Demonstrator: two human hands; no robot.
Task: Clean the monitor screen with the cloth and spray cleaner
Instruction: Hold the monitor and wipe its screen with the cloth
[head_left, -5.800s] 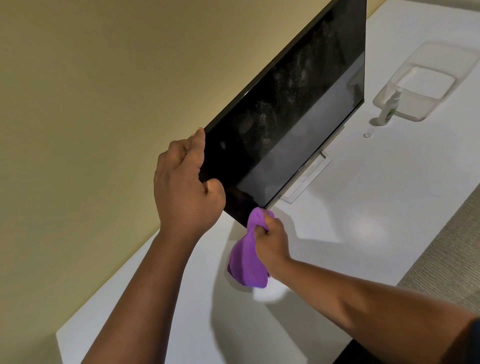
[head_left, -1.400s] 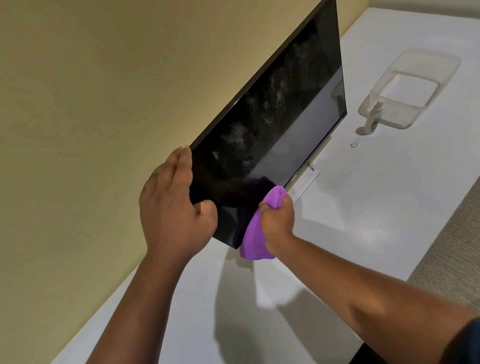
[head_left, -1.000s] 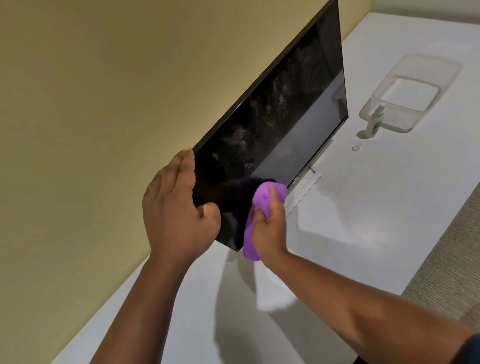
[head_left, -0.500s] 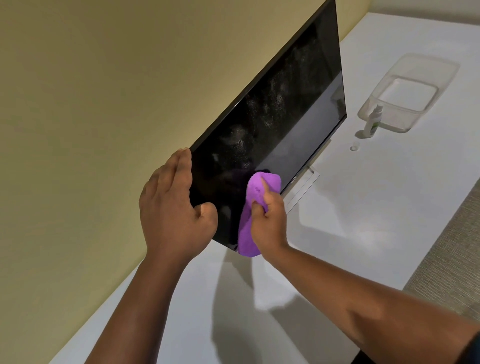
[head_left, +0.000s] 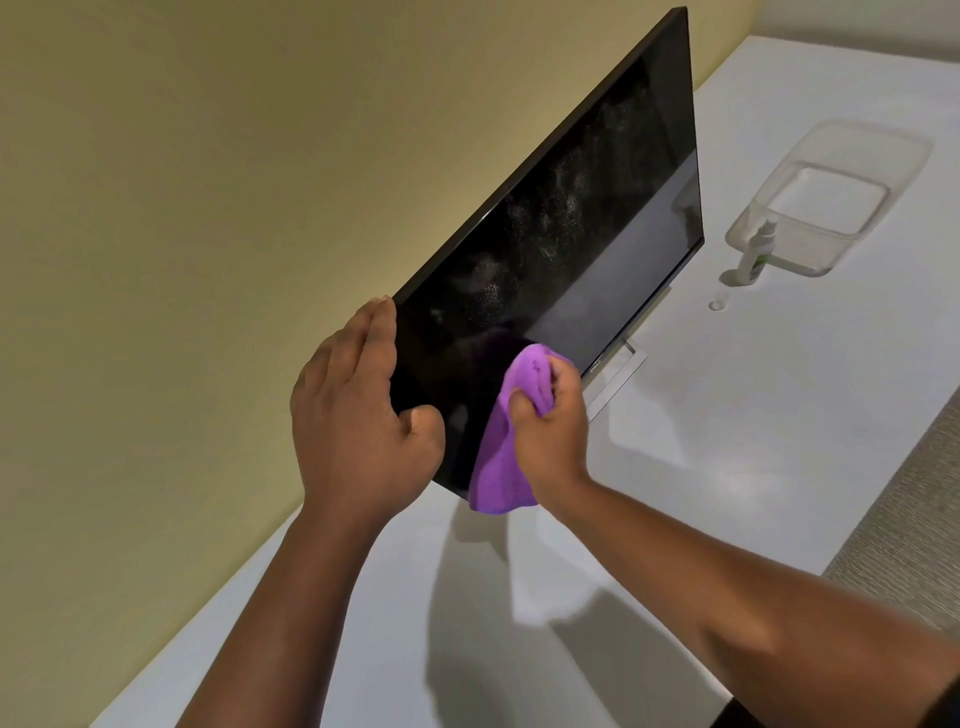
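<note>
A black monitor stands on a white desk, its dark screen speckled with spray droplets across the middle. My left hand grips the monitor's near left edge, fingers along the bezel and thumb on the screen. My right hand holds a bunched purple cloth and presses it against the lower left part of the screen. A small white spray bottle stands upright on the desk to the right of the monitor, apart from both hands.
A clear plastic tub sits at the back right, just behind the spray bottle. A small clear cap lies on the desk near the bottle. A yellow wall runs behind the monitor. The desk's front edge meets carpet at right.
My right hand has worked the cloth along the lower left of the screen, sliding a little right and up. My left hand keeps its grip on the monitor's edge.
</note>
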